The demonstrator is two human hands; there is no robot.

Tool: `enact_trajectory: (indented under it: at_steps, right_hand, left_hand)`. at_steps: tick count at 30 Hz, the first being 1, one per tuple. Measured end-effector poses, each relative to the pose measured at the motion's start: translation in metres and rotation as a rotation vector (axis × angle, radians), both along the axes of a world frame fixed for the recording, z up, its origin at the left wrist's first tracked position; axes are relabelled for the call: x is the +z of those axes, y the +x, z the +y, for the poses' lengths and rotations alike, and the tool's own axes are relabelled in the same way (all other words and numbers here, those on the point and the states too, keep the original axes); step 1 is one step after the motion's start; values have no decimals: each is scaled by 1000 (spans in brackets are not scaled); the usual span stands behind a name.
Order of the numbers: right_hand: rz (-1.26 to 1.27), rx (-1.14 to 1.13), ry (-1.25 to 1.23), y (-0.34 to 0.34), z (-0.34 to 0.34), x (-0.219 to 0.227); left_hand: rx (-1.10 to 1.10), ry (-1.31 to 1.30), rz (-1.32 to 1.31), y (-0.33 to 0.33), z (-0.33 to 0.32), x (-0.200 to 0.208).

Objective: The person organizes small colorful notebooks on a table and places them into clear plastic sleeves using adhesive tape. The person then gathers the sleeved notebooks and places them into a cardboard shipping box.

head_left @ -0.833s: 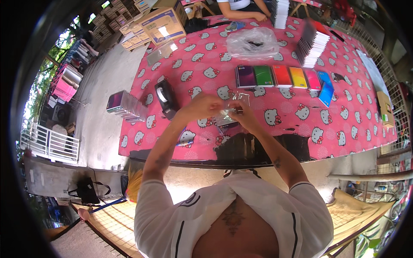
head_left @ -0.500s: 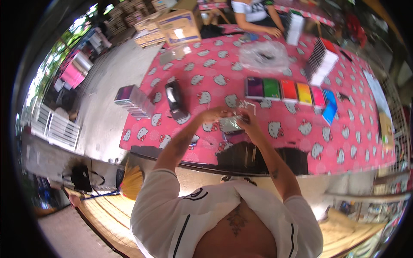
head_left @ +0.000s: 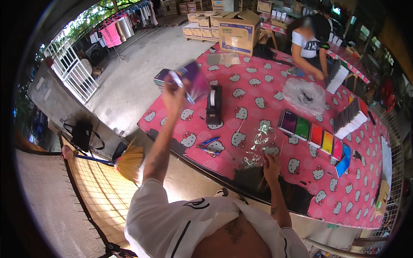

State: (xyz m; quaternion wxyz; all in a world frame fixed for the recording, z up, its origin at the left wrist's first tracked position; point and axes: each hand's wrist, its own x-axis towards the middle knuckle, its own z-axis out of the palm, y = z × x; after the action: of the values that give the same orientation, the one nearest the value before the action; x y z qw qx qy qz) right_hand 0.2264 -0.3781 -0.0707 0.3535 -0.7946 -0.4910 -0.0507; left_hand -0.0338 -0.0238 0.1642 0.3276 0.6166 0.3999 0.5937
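My left hand (head_left: 174,98) is raised over the table's left end, its fingers closed on a purple notebook (head_left: 198,84). Motion blurs the notebook, so I cannot tell whether it is one or a pack. Just behind it, at the left edge, stands a stack of purple-topped notebooks (head_left: 161,77), partly hidden. Low over the near side of the table, my right hand (head_left: 271,167) pinches the edge of a clear plastic wrapper (head_left: 257,144) lying on the cloth. A black tape dispenser (head_left: 214,105) sits between the hands, with blue-handled scissors (head_left: 209,145) nearer to me.
Right of the wrapper runs a row of coloured notebooks (head_left: 315,134). Beyond stand notebook stacks (head_left: 350,117) and a crumpled plastic bag (head_left: 304,95). An open carton (head_left: 235,36) is at the far edge. A person (head_left: 307,47) works across the pink table (head_left: 258,103).
My hands have parted from the shiny clear-wrapped item they both held. The left has swung left with the purple notebook; the right stays with the plastic. The view has turned left.
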Motion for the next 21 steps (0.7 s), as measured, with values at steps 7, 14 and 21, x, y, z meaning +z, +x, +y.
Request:
enact_trajectory:
  at_steps: [7,14,21]
  right_hand:
    - [22,76,211,3,2,36]
    - [-35,-447,210,114,-130,37]
    - [71,-883,77,289,-246,34]
  left_hand:
    - [398,-196,682,-110,235,-16]
    - [710,146,250,6,142,-39]
    - [-879,277,458,292,-221,-117]
